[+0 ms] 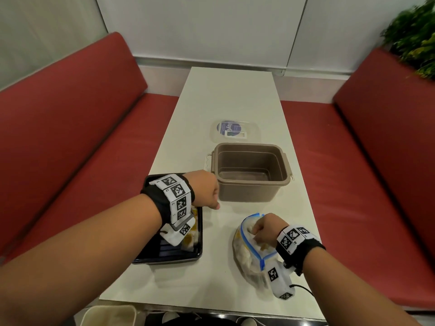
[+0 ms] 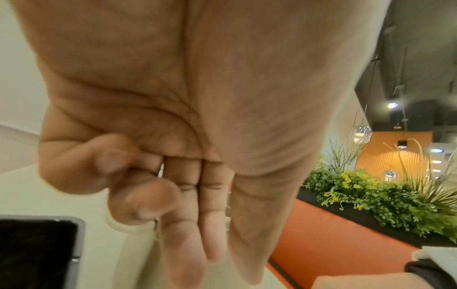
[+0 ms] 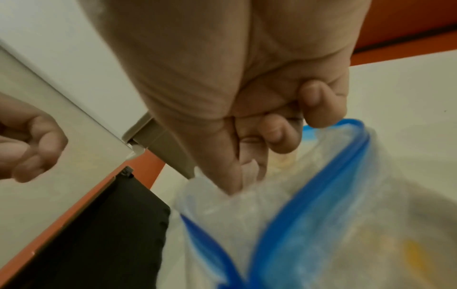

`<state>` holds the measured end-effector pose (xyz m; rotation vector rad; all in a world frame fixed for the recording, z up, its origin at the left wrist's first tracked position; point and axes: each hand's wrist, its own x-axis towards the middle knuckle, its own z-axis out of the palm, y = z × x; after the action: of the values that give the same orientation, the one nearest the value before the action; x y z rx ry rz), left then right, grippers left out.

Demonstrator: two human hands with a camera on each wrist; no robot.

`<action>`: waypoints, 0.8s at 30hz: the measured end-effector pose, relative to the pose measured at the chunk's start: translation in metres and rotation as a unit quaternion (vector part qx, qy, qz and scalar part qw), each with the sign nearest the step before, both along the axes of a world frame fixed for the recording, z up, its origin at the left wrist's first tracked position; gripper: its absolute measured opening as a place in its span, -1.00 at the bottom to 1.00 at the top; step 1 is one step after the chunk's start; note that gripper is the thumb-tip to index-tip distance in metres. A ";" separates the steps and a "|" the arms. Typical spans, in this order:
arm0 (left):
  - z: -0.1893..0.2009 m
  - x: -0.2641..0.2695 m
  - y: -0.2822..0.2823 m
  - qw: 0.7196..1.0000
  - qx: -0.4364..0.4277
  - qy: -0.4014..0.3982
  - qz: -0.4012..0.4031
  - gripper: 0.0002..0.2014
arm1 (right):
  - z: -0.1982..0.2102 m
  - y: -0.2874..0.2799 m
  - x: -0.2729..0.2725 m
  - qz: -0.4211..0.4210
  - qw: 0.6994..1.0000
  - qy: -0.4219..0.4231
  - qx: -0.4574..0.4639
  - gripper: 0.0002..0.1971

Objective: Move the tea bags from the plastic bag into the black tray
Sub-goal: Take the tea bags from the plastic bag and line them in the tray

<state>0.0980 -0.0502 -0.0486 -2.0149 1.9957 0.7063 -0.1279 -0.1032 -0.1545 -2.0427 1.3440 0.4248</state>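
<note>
The black tray (image 1: 169, 253) lies at the near left of the white table, with a few white tea bags with yellow tags (image 1: 191, 240) in it, partly hidden by my left wrist. My left hand (image 1: 213, 203) hovers over the tray's far right corner, fingers loosely curled, holding nothing (image 2: 173, 215). At the near right lies the clear plastic bag (image 1: 249, 252) with a blue zip rim (image 3: 309, 195). My right hand (image 1: 255, 230) is at its mouth, and its thumb and forefinger pinch the rim film (image 3: 243, 176). More tea bags (image 3: 415, 256) show blurred through the plastic.
An empty brown plastic bin (image 1: 251, 170) stands just beyond both hands, with its clear lid (image 1: 235, 132) lying behind it. Red bench seats (image 1: 70, 142) flank the narrow table (image 1: 230, 95). A planter with green plants (image 1: 416, 36) sits at the far right.
</note>
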 end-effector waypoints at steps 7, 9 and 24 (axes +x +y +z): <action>-0.015 -0.050 0.008 0.991 -0.061 0.116 -0.009 -0.77 | 0.036 -0.007 -0.004 -0.129 0.962 -0.238 0.043 -0.93; -0.023 -0.061 0.010 0.990 -0.073 0.118 0.006 -0.62 | 0.048 -0.005 -0.004 -0.142 0.943 -0.291 0.072 -0.92; -0.047 -0.094 0.011 0.980 -0.191 -0.054 0.031 -0.66 | 0.050 -0.011 0.000 -0.270 0.881 -0.371 0.117 -0.87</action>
<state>0.0036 -0.0391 -0.0954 -2.2737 2.1406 0.2248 -0.1281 -0.1142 -0.1046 -1.3149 1.2064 -0.4004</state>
